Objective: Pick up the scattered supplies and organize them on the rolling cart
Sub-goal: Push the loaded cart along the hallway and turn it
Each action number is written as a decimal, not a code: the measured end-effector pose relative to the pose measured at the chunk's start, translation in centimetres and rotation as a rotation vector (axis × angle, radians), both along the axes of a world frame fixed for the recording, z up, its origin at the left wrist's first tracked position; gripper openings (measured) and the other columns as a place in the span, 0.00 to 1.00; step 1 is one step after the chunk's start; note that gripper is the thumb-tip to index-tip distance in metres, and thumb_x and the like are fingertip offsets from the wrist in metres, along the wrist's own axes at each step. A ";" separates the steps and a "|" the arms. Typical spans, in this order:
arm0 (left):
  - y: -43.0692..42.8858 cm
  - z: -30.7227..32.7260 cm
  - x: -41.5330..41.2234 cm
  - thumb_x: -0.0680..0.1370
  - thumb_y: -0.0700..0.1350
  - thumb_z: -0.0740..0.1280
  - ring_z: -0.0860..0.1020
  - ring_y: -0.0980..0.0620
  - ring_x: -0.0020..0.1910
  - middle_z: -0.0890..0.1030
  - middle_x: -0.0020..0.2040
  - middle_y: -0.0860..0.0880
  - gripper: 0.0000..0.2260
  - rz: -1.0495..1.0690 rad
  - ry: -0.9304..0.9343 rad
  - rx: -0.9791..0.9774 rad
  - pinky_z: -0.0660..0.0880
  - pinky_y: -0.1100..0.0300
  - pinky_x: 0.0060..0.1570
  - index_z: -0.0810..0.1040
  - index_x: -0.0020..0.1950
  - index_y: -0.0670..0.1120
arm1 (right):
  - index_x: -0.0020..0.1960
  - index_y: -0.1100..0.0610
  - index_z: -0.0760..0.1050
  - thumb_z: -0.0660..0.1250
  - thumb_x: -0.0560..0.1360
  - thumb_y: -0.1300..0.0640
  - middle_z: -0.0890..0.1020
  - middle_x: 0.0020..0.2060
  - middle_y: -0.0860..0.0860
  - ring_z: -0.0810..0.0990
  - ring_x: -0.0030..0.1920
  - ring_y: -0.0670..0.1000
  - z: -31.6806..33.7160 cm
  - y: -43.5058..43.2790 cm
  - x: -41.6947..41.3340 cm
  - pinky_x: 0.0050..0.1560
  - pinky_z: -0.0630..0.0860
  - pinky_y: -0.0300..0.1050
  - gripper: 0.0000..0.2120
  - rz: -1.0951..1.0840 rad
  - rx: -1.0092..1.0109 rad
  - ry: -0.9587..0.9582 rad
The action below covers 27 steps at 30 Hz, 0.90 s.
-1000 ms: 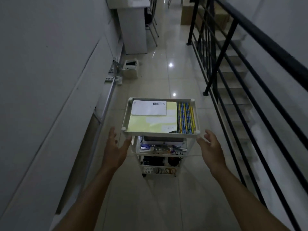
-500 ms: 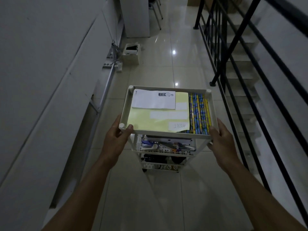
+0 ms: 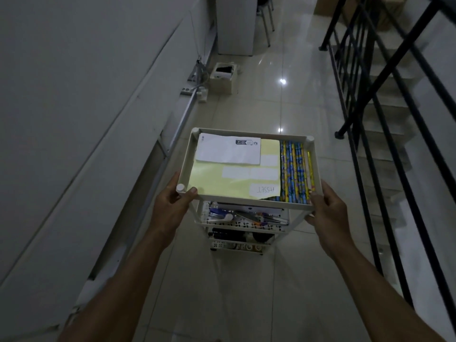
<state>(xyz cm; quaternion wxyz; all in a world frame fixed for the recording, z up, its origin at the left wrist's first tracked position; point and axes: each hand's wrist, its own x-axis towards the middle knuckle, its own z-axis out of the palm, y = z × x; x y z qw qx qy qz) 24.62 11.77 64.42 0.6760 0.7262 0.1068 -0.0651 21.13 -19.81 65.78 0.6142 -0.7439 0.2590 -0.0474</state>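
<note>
- The rolling cart (image 3: 249, 206) stands on the tiled floor (image 3: 283, 107) right in front of me, between the grey wall on my left and the black stair railing (image 3: 385, 77) on my right.
- My left hand (image 3: 170, 208) is clamped on the near left corner of the top tray, thumb lying over the rim just beside the white corner post.
- My right hand (image 3: 325, 213) grips the near right corner, fingers curled over the rim and touching the ends of the pencils.
- The cart has three tiers. The top one holds one yellow folder (image 3: 222, 178) with a label reading "ASSET" upside down to me, one white envelope (image 3: 228, 150) lying on the folder's far left part, and a row of patterned pencils (image 3: 296, 171) along the right side; I can't count them exactly.
- The middle tier (image 3: 246, 217) holds a jumble of pens and small tools, and the bottom tier (image 3: 237, 239) dark items and some tape rolls, too dim to number.
- A second ago both my hands were open and short of the tray; half a second ago they reached the corners, and now they hold the same grip with the cart nearer to me.
</note>
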 end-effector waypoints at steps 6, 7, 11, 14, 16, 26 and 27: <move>4.7 0.1 -4.1 0.78 0.40 0.68 0.79 0.58 0.56 0.80 0.61 0.55 0.27 0.196 -0.036 -0.037 0.77 0.58 0.51 0.67 0.74 0.56 | 0.70 0.45 0.68 0.58 0.79 0.55 0.81 0.57 0.50 0.81 0.50 0.50 -1.5 4.7 1.0 0.49 0.80 0.56 0.20 0.193 0.001 -0.044; 5.5 0.1 -4.8 0.77 0.40 0.68 0.80 0.57 0.56 0.81 0.60 0.55 0.27 0.241 -0.038 -0.031 0.77 0.57 0.52 0.68 0.73 0.56 | 0.71 0.44 0.67 0.58 0.79 0.53 0.80 0.60 0.50 0.81 0.54 0.51 -1.5 5.6 1.2 0.54 0.80 0.58 0.20 0.227 0.002 -0.040; 9.8 -0.5 -8.2 0.76 0.40 0.71 0.77 0.47 0.64 0.78 0.67 0.49 0.29 0.421 -0.040 -0.041 0.76 0.48 0.59 0.68 0.73 0.57 | 0.70 0.42 0.67 0.58 0.78 0.51 0.79 0.61 0.49 0.79 0.59 0.51 -1.7 10.4 2.4 0.60 0.76 0.61 0.20 0.401 0.012 -0.063; 12.4 -0.7 -11.4 0.75 0.42 0.72 0.77 0.48 0.61 0.75 0.67 0.37 0.30 0.536 -0.022 -0.025 0.75 0.49 0.60 0.67 0.74 0.57 | 0.69 0.42 0.69 0.58 0.79 0.53 0.80 0.60 0.49 0.79 0.58 0.52 -1.6 13.9 2.7 0.57 0.78 0.57 0.19 0.529 0.021 -0.097; 14.1 -0.8 -13.9 0.75 0.43 0.72 0.77 0.46 0.61 0.75 0.66 0.36 0.29 0.627 -0.023 -0.001 0.76 0.50 0.59 0.67 0.72 0.61 | 0.69 0.42 0.69 0.58 0.80 0.52 0.80 0.60 0.49 0.79 0.58 0.53 -1.5 16.4 2.6 0.54 0.78 0.57 0.18 0.612 0.026 -0.105; 20.1 -0.8 -28.0 0.76 0.41 0.71 0.69 0.50 0.43 0.66 0.39 0.45 0.29 1.021 -0.002 -0.017 0.71 0.55 0.47 0.68 0.70 0.66 | 0.64 0.42 0.73 0.57 0.80 0.56 0.83 0.50 0.46 0.82 0.47 0.51 -1.0 29.1 -2.0 0.42 0.77 0.52 0.16 1.001 0.059 -0.141; 20.6 -0.7 -29.5 0.76 0.41 0.71 0.70 0.49 0.44 0.68 0.40 0.45 0.29 1.058 0.002 -0.028 0.72 0.55 0.48 0.68 0.70 0.66 | 0.63 0.42 0.73 0.56 0.81 0.57 0.83 0.49 0.46 0.82 0.46 0.50 -0.8 30.4 -2.9 0.41 0.77 0.50 0.16 1.033 0.070 -0.147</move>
